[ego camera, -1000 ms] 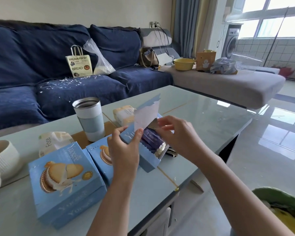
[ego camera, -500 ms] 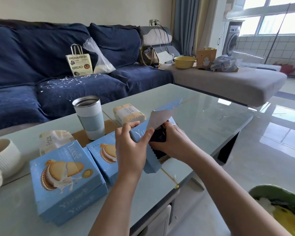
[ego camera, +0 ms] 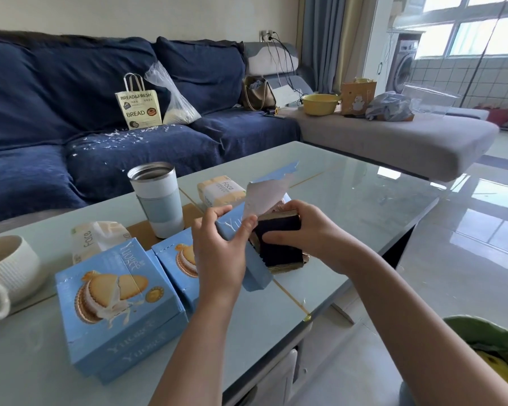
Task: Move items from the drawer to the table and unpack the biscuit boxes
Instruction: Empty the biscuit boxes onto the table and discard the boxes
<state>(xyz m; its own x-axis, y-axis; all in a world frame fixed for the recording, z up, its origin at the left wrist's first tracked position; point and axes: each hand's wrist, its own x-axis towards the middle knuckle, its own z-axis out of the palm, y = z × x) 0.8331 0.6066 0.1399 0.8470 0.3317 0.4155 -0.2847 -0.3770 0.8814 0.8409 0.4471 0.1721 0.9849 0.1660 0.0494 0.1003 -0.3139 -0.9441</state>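
My left hand (ego camera: 219,253) grips an opened blue biscuit box (ego camera: 257,273) above the glass table (ego camera: 349,206), its torn flap (ego camera: 266,194) standing up. My right hand (ego camera: 308,232) holds a dark stack of wrapped biscuit packets (ego camera: 279,247) that sticks out of the box's open end. Two closed blue biscuit boxes lie on the table to the left: a large near one (ego camera: 115,306) and one behind my left hand (ego camera: 176,259).
A steel-rimmed tumbler (ego camera: 157,197), two tissue packs (ego camera: 220,189) (ego camera: 97,238) and a white ribbed mug (ego camera: 3,268) stand on the table. A blue sofa (ego camera: 100,127) with a bread bag (ego camera: 138,106) lies behind. A green bin (ego camera: 493,344) sits at the lower right.
The right hand went from reaching into the box to gripping the packets and drawing them out sideways. The box tilted a little in my left hand.
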